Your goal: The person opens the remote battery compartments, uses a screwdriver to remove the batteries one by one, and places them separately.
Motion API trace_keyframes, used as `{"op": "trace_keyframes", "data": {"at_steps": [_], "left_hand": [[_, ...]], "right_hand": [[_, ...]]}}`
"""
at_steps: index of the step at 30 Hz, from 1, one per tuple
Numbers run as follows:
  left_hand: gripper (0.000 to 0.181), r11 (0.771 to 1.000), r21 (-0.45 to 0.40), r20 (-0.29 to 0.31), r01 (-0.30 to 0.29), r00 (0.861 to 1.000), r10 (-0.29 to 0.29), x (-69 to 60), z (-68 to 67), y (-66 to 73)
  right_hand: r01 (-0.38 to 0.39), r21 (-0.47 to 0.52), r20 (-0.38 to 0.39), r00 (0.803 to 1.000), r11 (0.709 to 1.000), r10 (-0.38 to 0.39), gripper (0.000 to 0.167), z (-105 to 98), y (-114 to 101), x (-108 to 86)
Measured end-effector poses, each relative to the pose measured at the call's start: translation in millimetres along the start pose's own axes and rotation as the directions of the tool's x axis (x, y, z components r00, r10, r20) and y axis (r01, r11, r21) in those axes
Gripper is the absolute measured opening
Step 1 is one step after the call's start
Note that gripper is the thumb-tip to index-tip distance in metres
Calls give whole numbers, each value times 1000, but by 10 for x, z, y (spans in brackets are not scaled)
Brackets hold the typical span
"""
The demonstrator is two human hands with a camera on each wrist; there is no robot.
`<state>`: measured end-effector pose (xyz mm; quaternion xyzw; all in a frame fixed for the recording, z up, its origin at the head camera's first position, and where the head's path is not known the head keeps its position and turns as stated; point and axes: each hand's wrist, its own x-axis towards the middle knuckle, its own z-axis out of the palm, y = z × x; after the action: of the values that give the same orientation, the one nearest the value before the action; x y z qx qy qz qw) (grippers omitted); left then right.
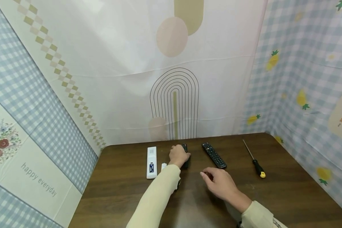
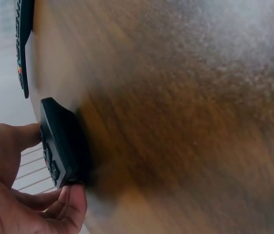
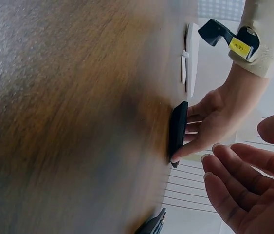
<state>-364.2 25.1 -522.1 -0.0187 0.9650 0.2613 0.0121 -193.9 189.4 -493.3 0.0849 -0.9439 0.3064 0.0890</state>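
Left hand (image 1: 179, 155) grips black remote (image 2: 67, 141) near far table edge (image 1: 125, 146).

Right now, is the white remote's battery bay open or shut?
Open: in the head view, blue batteries show uncovered in the white remote.

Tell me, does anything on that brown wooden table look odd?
Yes: the long white plastic remote control shows blue cylindrical batteries, its back open. A small white piece, perhaps its cover, lies beside it. Nothing looks spilled.
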Motion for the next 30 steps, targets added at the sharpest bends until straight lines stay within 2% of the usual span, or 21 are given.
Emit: {"op": "trace_keyframes", "data": {"at_steps": [1, 5, 8, 12, 16, 20, 25, 30], "left_hand": [[58, 1000, -11, -3, 3, 1000, -3, 7, 1, -10], [49, 1000, -26, -28, -7, 1000, 7, 198, 203, -162], [46, 999, -35, -22, -20, 1000, 19, 175, 177, -155], [40, 998, -60, 6, -21, 1000, 21, -63, -92, -11], [37, 997, -76, 8, -20, 1000, 21, -145, -168, 19], [34, 990, -137, -13, -31, 999, 29, -232, -254, 39], [28, 963, -260, -51, -67, 997, 56, -372, -375, 26], [30, 930, -345, -73, -126, 992, 107, -633, -516, -107]], "right_hand": [[1, 0, -1, 1000, 1000, -1, 17, -2, -4, 0], [-4, -1, -1, 1000, 1000, 4, 17, -1, -3, 6], [-12, -4, -3, 1000, 1000, 12, 16, 1, 7, 11], [-16, -1, -2, 1000, 1000, 16, 16, 8, 17, 15], [-12, 4, -11, 1000, 1000, 12, 15, 15, 19, 17], [-5, -1, -22, 1000, 1000, 5, 14, 30, 17, 20], [-4, -4, -32, 999, 1000, 4, 13, 45, 13, 17], [1, 15, -29, 1000, 1000, -1, 14, 48, 23, 4]]}}
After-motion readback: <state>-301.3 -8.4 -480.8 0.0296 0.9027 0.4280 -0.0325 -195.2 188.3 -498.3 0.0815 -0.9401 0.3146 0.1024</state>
